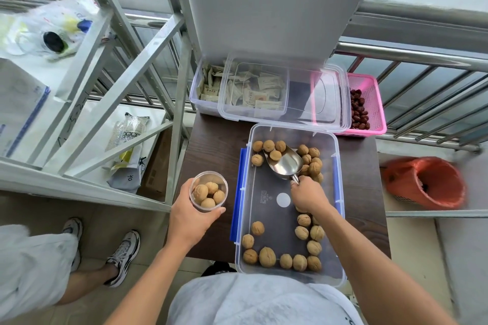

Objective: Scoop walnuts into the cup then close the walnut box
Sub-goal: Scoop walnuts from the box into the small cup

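Note:
A clear plastic walnut box (340, 192) with blue side latches lies open on a dark wooden table, with several walnuts (266, 256) scattered at its near and far ends. My right hand (307, 196) grips the handle of a metal scoop (286, 163), whose empty bowl rests in the box next to the far walnuts. My left hand (190, 215) holds a clear plastic cup (209, 191) left of the box; several walnuts sit inside it. The box's clear lid (317, 97) lies flat beyond the box, partly over the other containers.
A clear container of paper sachets (208, 82) and a pink basket of red dates (369, 105) stand at the table's far edge. A metal shelf rack (111, 103) is at left, an orange-lined bin (425, 182) at right. Another person's legs and sneakers (124, 256) stand at lower left.

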The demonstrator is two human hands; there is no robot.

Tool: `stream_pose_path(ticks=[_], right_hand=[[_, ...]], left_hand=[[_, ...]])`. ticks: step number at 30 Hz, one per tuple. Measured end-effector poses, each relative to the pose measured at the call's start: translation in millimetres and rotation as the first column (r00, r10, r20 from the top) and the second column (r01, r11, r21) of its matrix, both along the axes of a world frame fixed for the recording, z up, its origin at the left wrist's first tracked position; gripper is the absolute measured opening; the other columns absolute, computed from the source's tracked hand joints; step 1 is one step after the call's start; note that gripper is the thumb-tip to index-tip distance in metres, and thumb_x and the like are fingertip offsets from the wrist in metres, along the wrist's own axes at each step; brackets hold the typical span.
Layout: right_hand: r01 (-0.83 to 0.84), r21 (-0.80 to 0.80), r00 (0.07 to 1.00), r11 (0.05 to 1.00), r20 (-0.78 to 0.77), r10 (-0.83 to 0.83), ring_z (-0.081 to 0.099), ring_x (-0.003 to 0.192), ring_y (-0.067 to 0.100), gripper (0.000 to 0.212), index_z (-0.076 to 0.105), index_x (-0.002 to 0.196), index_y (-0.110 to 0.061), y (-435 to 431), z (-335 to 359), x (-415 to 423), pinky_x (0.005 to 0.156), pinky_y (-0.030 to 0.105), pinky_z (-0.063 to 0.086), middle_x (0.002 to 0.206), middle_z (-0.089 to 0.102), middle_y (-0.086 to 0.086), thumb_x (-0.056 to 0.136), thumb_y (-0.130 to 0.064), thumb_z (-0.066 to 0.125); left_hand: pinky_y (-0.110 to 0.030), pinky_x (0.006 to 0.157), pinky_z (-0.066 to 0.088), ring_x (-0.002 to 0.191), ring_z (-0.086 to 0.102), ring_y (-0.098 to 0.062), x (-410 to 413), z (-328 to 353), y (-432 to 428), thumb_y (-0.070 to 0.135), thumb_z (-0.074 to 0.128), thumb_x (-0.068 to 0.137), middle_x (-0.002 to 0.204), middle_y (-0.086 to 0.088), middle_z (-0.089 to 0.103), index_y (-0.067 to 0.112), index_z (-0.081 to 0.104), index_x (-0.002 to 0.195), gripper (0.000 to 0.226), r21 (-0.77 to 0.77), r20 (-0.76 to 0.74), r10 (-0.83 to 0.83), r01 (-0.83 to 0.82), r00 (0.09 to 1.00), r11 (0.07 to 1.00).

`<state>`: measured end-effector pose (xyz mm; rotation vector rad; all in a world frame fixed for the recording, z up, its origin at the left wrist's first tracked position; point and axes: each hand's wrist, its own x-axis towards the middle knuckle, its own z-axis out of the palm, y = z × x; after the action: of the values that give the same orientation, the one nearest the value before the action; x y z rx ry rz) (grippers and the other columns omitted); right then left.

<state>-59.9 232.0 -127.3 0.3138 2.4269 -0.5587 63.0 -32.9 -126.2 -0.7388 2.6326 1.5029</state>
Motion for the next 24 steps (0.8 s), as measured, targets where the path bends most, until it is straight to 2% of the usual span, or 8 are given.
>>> stream_pose_path(ticks=[5,9,13,15,18,20,22,24], right_hand=[[0.006,-0.031,0.999,0.999,-0.051,-0.008,0.059,0.09,0.03,0.029,0.055,0.098,-0.012,8.4,-1.0,8.9,0.079,0.043,0.05,0.094,0.063,0.009,0.101,-0.037,0.04],[0.029,-0.096,0.992,0.995,-0.118,-0.04,0.058,0.083,0.028,0.026,0.053,0.092,-0.013,17.4,1.5,20.5,0.07,0.041,0.047,0.088,0.063,0.008,0.102,-0.033,0.04],[0.052,-0.16,0.984,0.986,-0.159,-0.078,0.058,0.081,0.028,0.025,0.053,0.091,-0.011,22.8,9.5,28.8,0.071,0.045,0.048,0.084,0.064,0.006,0.102,-0.03,0.041],[0.061,-0.207,0.98,0.977,-0.171,-0.097,0.058,0.077,0.025,0.023,0.055,0.093,-0.011,23.6,14.8,33.0,0.066,0.041,0.046,0.083,0.064,0.006,0.102,-0.027,0.043],[0.08,-0.254,0.974,0.964,-0.184,-0.13,0.056,0.071,0.019,0.021,0.052,0.084,-0.017,26.8,20.5,40.5,0.059,0.033,0.04,0.08,0.061,0.003,0.103,-0.024,0.045],[0.092,-0.256,0.975,0.962,-0.171,-0.139,0.057,0.074,0.022,0.023,0.05,0.081,-0.02,30.6,21.8,45.8,0.061,0.036,0.042,0.08,0.062,0.004,0.103,-0.027,0.045],[0.088,-0.261,0.978,0.961,-0.16,-0.133,0.057,0.077,0.026,0.022,0.052,0.086,-0.016,34.6,24.3,52.2,0.068,0.042,0.045,0.081,0.063,0.007,0.103,-0.029,0.046],[0.061,-0.265,0.98,0.962,-0.167,-0.108,0.056,0.074,0.024,0.023,0.053,0.088,-0.012,36.7,29.9,57.9,0.068,0.042,0.046,0.079,0.062,0.007,0.103,-0.027,0.046]], left_hand=[[-0.019,0.085,0.048,0.105,0.059,-0.004,-0.1,0.6,-0.2,0.032,0.098,0.058,0.115,0.017,0.061,0.034,0.051,0.129,0.086,-0.005,0.005,-0.01,0.01,1.0,1.0],[-0.024,0.088,0.051,0.107,0.06,-0.004,1.2,-1.0,-1.5,0.033,0.097,0.057,0.116,0.019,0.061,0.033,0.052,0.131,0.087,-0.012,0.002,-0.018,0.018,1.0,1.0],[-0.03,0.09,0.053,0.106,0.06,-0.006,1.6,-0.7,-0.1,0.033,0.097,0.058,0.113,0.024,0.059,0.037,0.05,0.129,0.086,-0.017,-0.003,-0.022,0.022,1.0,1.0],[-0.029,0.091,0.052,0.107,0.059,-0.007,2.0,-0.8,0.1,0.033,0.097,0.058,0.113,0.022,0.059,0.035,0.05,0.131,0.087,-0.015,-0.005,-0.021,0.021,1.0,1.0],[-0.029,0.092,0.052,0.108,0.059,-0.008,3.1,-0.6,1.3,0.032,0.098,0.058,0.113,0.019,0.059,0.033,0.05,0.133,0.09,-0.012,-0.008,-0.018,0.018,1.0,1.0],[-0.027,0.091,0.05,0.107,0.059,-0.008,4.1,-1.3,2.4,0.031,0.098,0.058,0.112,0.021,0.058,0.033,0.05,0.133,0.09,-0.007,-0.008,-0.015,0.015,1.0,1.0],[-0.026,0.091,0.049,0.107,0.059,-0.007,5.8,-0.9,4.0,0.031,0.098,0.058,0.111,0.023,0.058,0.034,0.05,0.133,0.089,-0.001,-0.011,-0.015,0.015,1.0,1.0],[-0.026,0.091,0.05,0.108,0.058,-0.007,7.5,-0.9,5.4,0.031,0.098,0.058,0.111,0.023,0.058,0.034,0.05,0.133,0.089,0.0,-0.011,-0.02,0.02,1.0,1.0]])
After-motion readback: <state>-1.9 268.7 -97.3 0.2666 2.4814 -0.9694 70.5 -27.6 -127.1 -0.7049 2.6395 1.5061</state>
